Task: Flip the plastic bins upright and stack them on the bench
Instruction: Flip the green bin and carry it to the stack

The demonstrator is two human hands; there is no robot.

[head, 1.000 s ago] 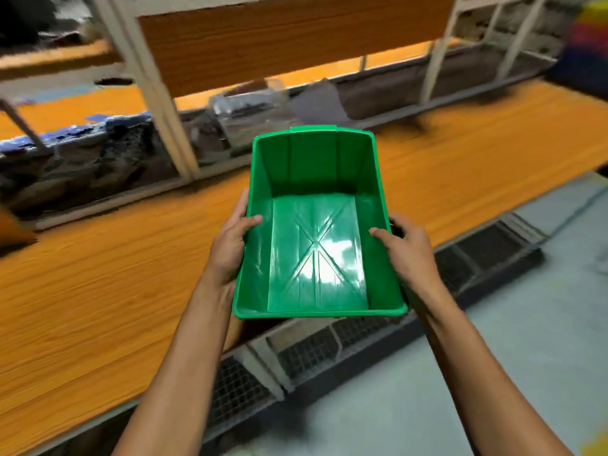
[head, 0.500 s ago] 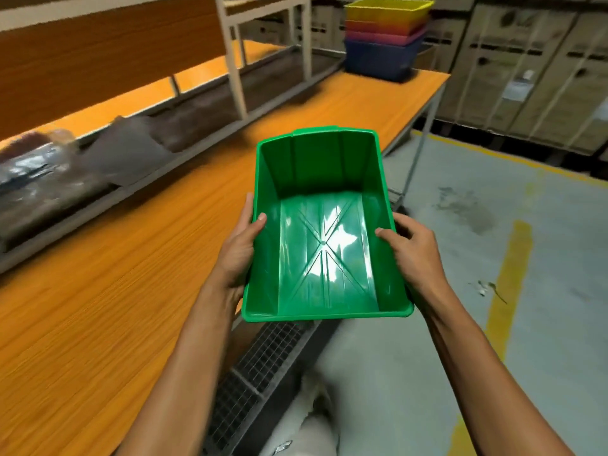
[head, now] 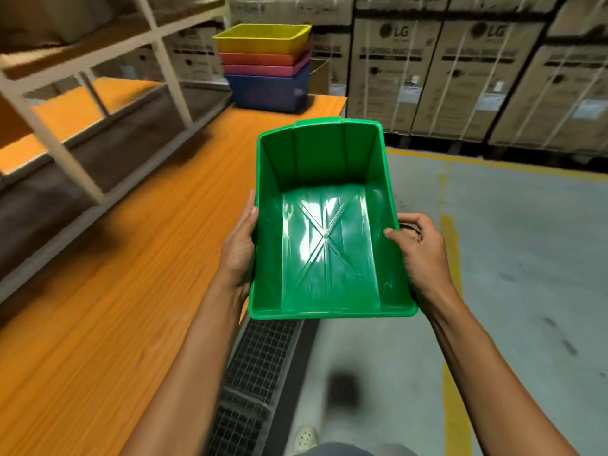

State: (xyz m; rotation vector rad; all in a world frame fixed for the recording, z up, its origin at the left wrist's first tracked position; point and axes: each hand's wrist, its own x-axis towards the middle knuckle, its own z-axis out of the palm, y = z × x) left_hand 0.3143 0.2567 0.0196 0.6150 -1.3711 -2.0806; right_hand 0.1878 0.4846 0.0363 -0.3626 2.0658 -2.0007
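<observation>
An empty green plastic bin (head: 324, 225) hangs upright in the air in front of me, over the right edge of the orange bench (head: 115, 291). My left hand (head: 240, 248) grips its left wall and my right hand (head: 418, 251) grips its right wall, thumb over the rim. At the far end of the bench stands a stack of upright bins (head: 268, 65): a yellow one on top, then orange and pink, with a blue one at the bottom.
A white-framed shelf rack (head: 98, 103) runs along the bench's left side. Cardboard boxes (head: 460, 67) line the back wall. A wire mesh panel (head: 253, 373) sits below the bench edge. To the right is grey floor with a yellow line (head: 452, 406).
My view has swung right along the bench, bringing the stack of coloured bins closer into sight. The green bin stays held in both hands, upright.
</observation>
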